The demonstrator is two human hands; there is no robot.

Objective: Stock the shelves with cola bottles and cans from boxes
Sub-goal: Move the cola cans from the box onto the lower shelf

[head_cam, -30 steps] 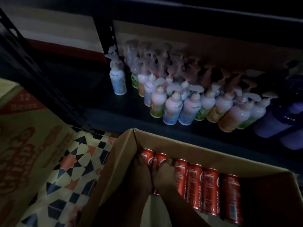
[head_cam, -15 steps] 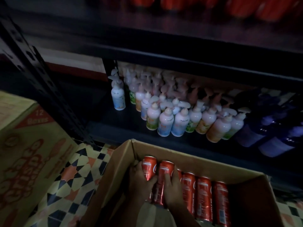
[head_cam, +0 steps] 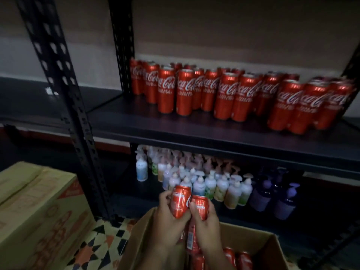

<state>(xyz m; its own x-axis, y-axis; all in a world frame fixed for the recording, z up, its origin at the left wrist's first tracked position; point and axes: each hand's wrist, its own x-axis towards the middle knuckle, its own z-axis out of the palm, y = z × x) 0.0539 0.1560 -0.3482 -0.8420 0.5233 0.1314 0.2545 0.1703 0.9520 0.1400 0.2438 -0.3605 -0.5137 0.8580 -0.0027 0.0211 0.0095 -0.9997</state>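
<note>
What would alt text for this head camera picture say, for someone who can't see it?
Two hands, left hand and right hand, each grip a red cola can above an open cardboard box of cans. Ahead, a dark shelf holds rows of cola cans; pump bottles stand below.

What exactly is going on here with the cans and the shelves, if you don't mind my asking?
A person is stocking cola cans from an open cardboard box on the floor. The left hand grips one red can and the right hand grips another, both held above the box, which has more cans in it. The shelf above already carries rows of cola cans, with bare space at its left end. The lower shelf holds pump bottles.
</note>
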